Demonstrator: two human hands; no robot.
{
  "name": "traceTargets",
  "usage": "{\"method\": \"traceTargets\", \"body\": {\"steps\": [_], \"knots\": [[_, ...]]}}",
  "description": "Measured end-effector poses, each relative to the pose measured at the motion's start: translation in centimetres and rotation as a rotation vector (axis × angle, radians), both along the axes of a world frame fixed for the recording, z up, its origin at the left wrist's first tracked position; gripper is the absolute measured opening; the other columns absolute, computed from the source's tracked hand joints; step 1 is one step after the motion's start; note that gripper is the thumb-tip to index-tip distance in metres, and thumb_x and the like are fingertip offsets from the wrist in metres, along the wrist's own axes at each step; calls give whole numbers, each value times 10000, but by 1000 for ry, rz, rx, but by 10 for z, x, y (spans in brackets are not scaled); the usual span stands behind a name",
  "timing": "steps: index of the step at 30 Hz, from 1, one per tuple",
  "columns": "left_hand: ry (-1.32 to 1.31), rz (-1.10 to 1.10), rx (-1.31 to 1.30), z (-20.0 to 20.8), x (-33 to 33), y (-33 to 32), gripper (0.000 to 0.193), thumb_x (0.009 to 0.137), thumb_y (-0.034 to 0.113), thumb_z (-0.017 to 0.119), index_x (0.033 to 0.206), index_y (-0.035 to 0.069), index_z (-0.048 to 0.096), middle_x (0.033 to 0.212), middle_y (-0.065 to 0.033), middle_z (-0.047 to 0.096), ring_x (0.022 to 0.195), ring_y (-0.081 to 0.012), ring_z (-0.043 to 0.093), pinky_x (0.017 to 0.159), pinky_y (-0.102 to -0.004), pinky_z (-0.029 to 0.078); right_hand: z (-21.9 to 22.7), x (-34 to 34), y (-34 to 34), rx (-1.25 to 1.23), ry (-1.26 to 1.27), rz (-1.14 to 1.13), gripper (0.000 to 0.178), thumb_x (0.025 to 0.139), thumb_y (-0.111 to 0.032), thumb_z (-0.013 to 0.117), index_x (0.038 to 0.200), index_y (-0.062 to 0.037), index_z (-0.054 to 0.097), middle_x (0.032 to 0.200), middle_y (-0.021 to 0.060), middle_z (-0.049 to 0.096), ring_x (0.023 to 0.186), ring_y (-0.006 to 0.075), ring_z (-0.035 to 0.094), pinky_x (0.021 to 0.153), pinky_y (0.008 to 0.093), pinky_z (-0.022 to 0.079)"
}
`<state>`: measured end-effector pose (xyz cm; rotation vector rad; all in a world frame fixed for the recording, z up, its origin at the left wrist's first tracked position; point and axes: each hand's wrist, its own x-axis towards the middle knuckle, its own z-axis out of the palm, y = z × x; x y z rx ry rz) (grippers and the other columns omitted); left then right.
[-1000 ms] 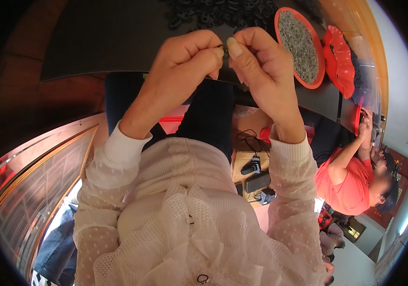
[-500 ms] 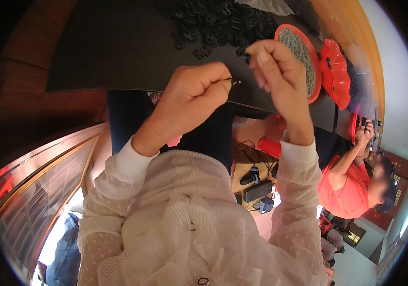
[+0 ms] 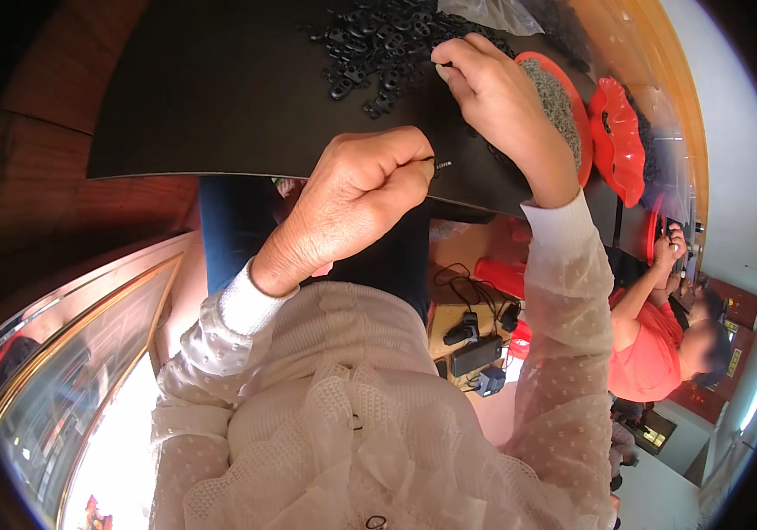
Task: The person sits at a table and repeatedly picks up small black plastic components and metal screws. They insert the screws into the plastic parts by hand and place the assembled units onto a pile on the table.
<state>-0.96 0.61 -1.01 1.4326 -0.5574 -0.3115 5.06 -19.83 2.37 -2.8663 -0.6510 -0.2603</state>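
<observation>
My left hand (image 3: 356,190) is closed in a pinch above the near edge of the black tabletop. From its fingertips a small metal spring (image 3: 444,164) sticks out to the right, seated on a dark piece mostly hidden by the fingers. Farther off, my right hand (image 3: 493,93) hovers at the right side of a heap of black two-holed plastic cord-lock pieces (image 3: 369,44). Thumb and forefinger are brought together there; whatever they hold, if anything, is too small to make out. Its wrist passes beside a red-rimmed tray (image 3: 584,132) of small grey metal springs (image 3: 555,102).
A red wavy-edged dish (image 3: 617,141) stands right of the tray, with dark bits in it. Clear plastic bags (image 3: 493,13) lie at the back. Below the table, a wooden stand (image 3: 449,340) holds chargers and cables. At right, a co-worker in a red shirt (image 3: 652,353) handles something.
My right hand has moved away from the left hand, forward and slightly left to the heap's edge. The left hand stays nearly in place, still pinching the piece with the spring.
</observation>
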Motion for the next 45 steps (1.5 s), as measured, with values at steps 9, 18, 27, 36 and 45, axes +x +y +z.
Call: {"method": "traceTargets", "body": {"steps": [9,18,27,36,45], "knots": [[-57,29,-14,0,2,-2,82,857,12,527,784,-10,555,638,-19,539,584,-76,495,536,-249,399,6,-7,11,192,32,121,83,841,-80,612,922,-88,592,880,95,581,804,341,603,655,418,482],[-90,44,-13,-2,2,-2,76,851,9,524,782,-9,550,632,-22,532,578,-77,489,531,-248,396,0,-3,17,111,76,110,166,843,-80,610,1005,-112,593,904,96,592,815,341,612,664,432,487],[-92,46,-23,-3,2,-3,71,846,4,522,783,-14,550,636,-25,540,585,-79,495,540,-248,407,0,-6,17,156,82,160,254,850,-12,609,1090,-93,590,920,77,548,779,285,587,645,358,467],[-55,48,0,-2,-1,-2,85,857,24,522,791,-11,562,649,-22,551,604,-79,507,555,-245,414,0,-10,22,-49,-7,193,222,839,-89,648,1050,-82,580,924,76,551,746,326,601,582,419,468],[-7,23,18,-1,-1,-2,106,873,46,508,799,-4,566,656,-16,551,618,-76,505,562,-239,402,-3,-3,27,-147,-90,221,158,817,-54,639,952,-30,561,905,115,558,698,368,592,546,437,469]]}}
